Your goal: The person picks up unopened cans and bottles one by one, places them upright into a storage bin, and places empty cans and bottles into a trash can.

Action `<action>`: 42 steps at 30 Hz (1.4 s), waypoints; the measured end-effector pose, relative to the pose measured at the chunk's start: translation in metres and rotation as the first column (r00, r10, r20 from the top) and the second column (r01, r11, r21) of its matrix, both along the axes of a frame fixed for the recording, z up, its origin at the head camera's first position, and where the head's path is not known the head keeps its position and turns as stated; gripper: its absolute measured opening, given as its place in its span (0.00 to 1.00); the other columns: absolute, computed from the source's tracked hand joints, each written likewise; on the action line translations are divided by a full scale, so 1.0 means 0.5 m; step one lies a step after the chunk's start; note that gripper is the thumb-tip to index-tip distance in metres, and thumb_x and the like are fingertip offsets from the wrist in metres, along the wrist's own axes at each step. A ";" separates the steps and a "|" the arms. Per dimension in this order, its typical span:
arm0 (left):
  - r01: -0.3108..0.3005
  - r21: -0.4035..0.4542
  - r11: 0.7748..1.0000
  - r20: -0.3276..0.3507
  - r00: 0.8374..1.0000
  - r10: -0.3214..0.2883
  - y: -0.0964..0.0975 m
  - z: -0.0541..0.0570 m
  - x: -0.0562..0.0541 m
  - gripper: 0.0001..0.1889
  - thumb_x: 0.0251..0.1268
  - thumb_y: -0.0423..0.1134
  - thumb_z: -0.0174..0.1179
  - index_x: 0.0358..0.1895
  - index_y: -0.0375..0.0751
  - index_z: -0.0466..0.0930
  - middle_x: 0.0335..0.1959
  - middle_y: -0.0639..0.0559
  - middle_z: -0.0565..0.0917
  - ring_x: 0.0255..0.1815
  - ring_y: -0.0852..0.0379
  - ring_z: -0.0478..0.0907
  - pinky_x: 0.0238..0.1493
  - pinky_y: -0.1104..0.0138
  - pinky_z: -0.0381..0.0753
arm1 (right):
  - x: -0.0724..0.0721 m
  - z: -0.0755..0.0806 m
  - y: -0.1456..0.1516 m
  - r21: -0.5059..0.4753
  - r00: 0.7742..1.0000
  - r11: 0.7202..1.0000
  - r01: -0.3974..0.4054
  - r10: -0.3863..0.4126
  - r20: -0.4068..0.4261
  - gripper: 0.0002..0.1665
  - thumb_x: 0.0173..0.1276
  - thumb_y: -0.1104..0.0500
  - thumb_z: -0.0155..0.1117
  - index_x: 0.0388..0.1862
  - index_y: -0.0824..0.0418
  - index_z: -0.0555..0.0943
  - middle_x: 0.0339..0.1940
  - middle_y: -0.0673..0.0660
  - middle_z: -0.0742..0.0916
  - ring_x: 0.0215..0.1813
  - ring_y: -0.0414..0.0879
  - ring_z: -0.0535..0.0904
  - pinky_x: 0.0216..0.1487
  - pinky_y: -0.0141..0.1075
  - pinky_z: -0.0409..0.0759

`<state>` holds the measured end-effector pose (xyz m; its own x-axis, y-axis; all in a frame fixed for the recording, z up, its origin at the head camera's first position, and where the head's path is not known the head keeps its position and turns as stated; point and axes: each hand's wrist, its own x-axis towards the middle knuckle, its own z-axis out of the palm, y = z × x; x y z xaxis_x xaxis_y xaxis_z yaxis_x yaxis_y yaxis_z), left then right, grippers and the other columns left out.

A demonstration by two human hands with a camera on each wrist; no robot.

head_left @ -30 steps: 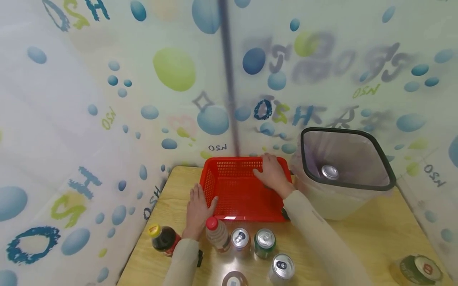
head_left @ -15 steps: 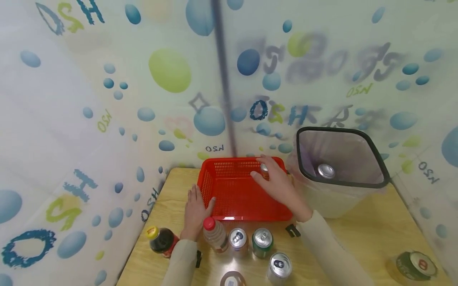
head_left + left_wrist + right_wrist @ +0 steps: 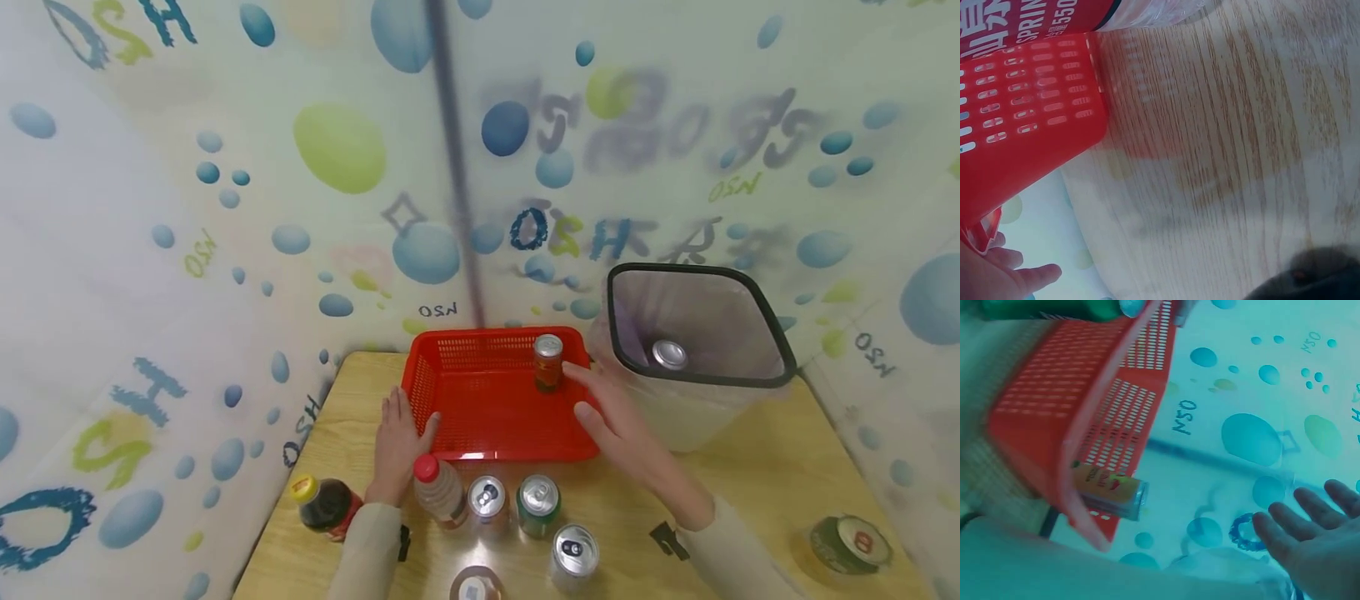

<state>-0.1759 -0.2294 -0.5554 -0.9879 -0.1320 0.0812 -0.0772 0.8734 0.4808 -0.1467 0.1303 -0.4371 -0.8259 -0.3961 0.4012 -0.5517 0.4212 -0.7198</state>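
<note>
My left hand (image 3: 397, 446) rests at the left side of the red plastic basket (image 3: 465, 457), fingers straight and thumb over the rim. In the left wrist view its fingers (image 3: 1038, 278) show beside the basket rim. My right hand (image 3: 618, 425) hovers at the basket's right side with fingers extended, holding nothing. Inside the basket, near the back right corner, an orange-red drink can (image 3: 547, 364) stands upright; the right wrist view shows this can (image 3: 1110, 490) against the perforated wall, apart from the hand.
In front of the basket stand a red-capped bottle (image 3: 440, 493), several cans, including a green one (image 3: 537, 507), and another bottle (image 3: 476, 586). A cola bottle (image 3: 327, 507) is at left. A lined bin (image 3: 697, 379) holding a can stands right; a green can (image 3: 850, 544) lies far right.
My right hand has let go of the orange-red can, leaving it standing in the basket, and has drawn back toward me and right. The left hand stays at the basket's left rim.
</note>
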 end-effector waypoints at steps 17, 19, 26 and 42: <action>0.006 -0.004 1.000 -0.020 1.000 -0.006 -0.003 0.001 0.004 0.47 0.77 0.56 0.54 0.79 0.20 0.46 0.82 0.26 0.49 0.82 0.27 0.45 0.76 0.38 0.58 | 0.105 -0.084 0.087 -0.059 0.996 0.994 -0.087 0.087 0.002 0.31 0.85 0.51 0.48 0.82 0.56 0.63 0.79 0.55 0.72 0.77 0.45 0.68 0.74 0.29 0.64; 0.009 -0.002 1.000 -0.022 1.000 -0.009 -0.003 0.000 0.003 0.47 0.77 0.56 0.54 0.79 0.20 0.46 0.82 0.26 0.49 0.82 0.27 0.45 0.76 0.37 0.58 | 0.114 -0.094 0.092 -0.046 0.995 0.994 -0.095 0.096 0.008 0.33 0.85 0.46 0.46 0.82 0.55 0.63 0.79 0.54 0.72 0.75 0.47 0.71 0.72 0.35 0.70; 0.010 -0.010 1.000 -0.007 1.000 -0.010 0.000 0.003 0.003 0.47 0.78 0.56 0.53 0.80 0.21 0.45 0.82 0.26 0.48 0.81 0.27 0.46 0.75 0.37 0.58 | 0.135 -0.139 0.096 -0.112 0.981 0.974 -0.195 0.194 -0.015 0.43 0.79 0.37 0.54 0.81 0.62 0.64 0.77 0.60 0.74 0.73 0.46 0.73 0.67 0.40 0.76; 0.016 -0.004 1.000 -0.027 1.000 -0.016 -0.002 0.000 0.002 0.47 0.77 0.57 0.54 0.80 0.21 0.47 0.81 0.26 0.50 0.81 0.25 0.47 0.75 0.37 0.58 | 0.172 -0.215 0.079 -0.147 0.934 0.959 -0.244 0.273 0.230 0.52 0.63 0.47 0.78 0.81 0.55 0.65 0.74 0.56 0.77 0.70 0.52 0.76 0.65 0.43 0.77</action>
<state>-0.1750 -0.2306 -0.5555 -0.9874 -0.1157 0.1083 -0.0501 0.8761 0.4795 -0.0608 0.1696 -0.5447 -0.7795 -0.5723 0.2547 -0.4309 0.1949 -0.8811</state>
